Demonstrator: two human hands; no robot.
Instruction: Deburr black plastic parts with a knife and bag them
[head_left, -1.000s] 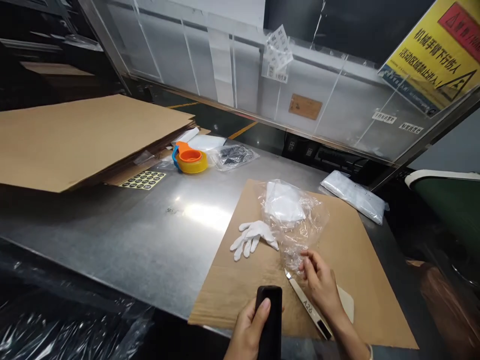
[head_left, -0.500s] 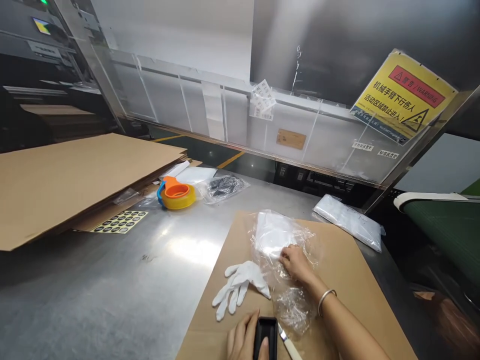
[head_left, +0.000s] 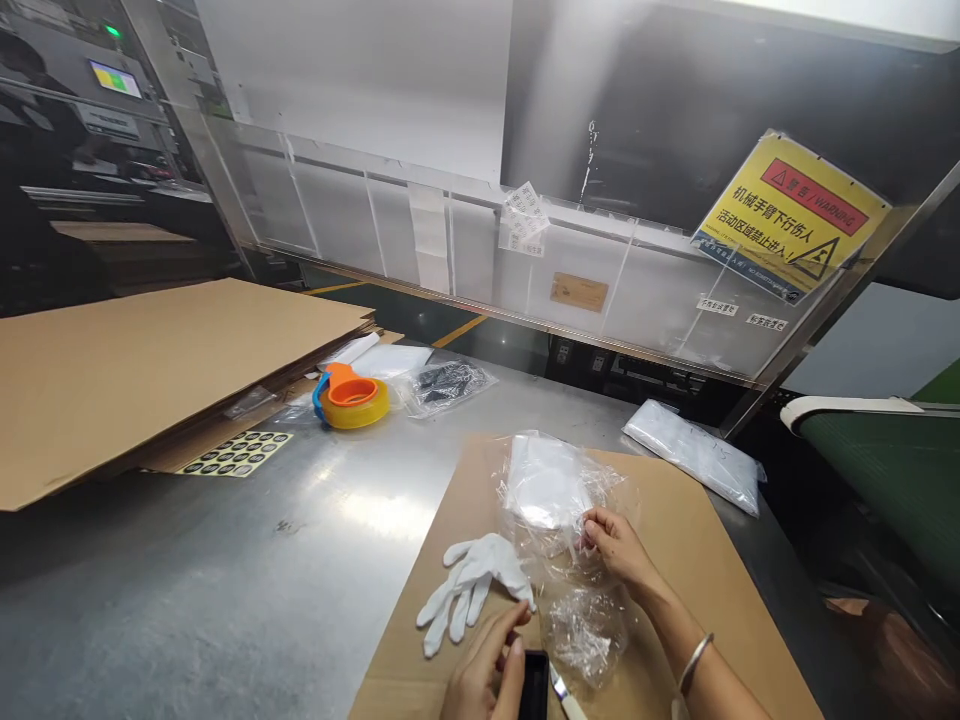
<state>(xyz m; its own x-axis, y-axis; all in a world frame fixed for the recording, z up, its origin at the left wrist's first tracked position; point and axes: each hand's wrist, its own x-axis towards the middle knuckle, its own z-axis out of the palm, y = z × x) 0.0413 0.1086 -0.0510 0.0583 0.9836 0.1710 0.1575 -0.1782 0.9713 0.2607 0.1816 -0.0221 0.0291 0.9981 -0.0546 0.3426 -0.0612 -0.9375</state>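
Note:
My right hand pinches the edge of a clear plastic bag, thumb against fingers. Under that crinkled film lies a stack of white sheets or bags. Close to the front edge of view, my left hand is beside a small black tray, its thumb and forefinger apart; its lower part is cut off. Just right of the tray lies a knife with a pale handle. A white glove rests beyond my left hand, and a crumpled clear bag sits below my right hand.
All this lies on a cardboard sheet over a metal table. Stacked cardboard, a sticker sheet and a tape dispenser are left. A packet of plastic bags is right; a transparent panel stands behind.
My right hand has moved right and slightly nearer, drawing at the plastic film. My left hand has come off the black tray, its thumb no longer inside. The view has tilted slightly upward.

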